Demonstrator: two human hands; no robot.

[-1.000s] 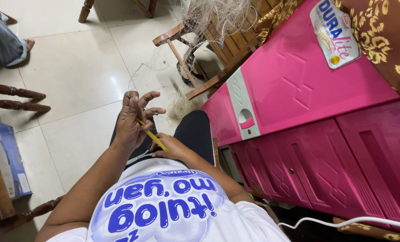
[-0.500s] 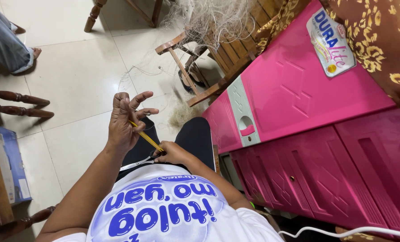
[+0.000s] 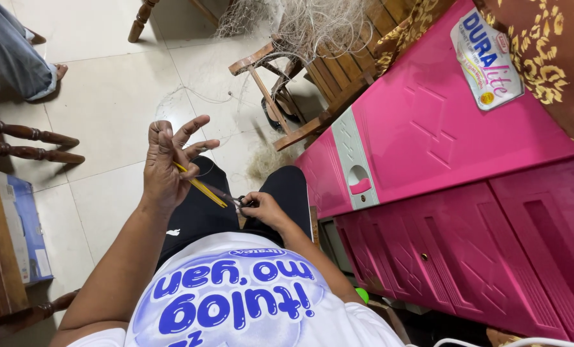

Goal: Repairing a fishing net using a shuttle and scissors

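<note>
My left hand (image 3: 166, 168) is raised above my lap (image 3: 200, 205), fingers spread, with a thin yellow stick (image 3: 200, 187) pinched against the palm. The stick slants down toward my right hand (image 3: 265, 209). That hand rests on my right thigh, closed on a small dark metal tool (image 3: 237, 201) whose kind I cannot tell. A fine pale line (image 3: 171, 96) runs from the left hand's fingers across the floor toward the net (image 3: 300, 26) heaped on a wooden chair (image 3: 280, 77).
A pink plastic cabinet (image 3: 441, 128) stands close on the right, with a packet (image 3: 486, 58) on top. Another person's jeans leg and foot (image 3: 17, 54) are at the top left. Dark wooden furniture legs (image 3: 29, 141) and a blue box (image 3: 26, 225) lie at left.
My left hand has lifted a little higher with the yellow stick. My right hand stays on the thigh, and the view has shifted slightly.
</note>
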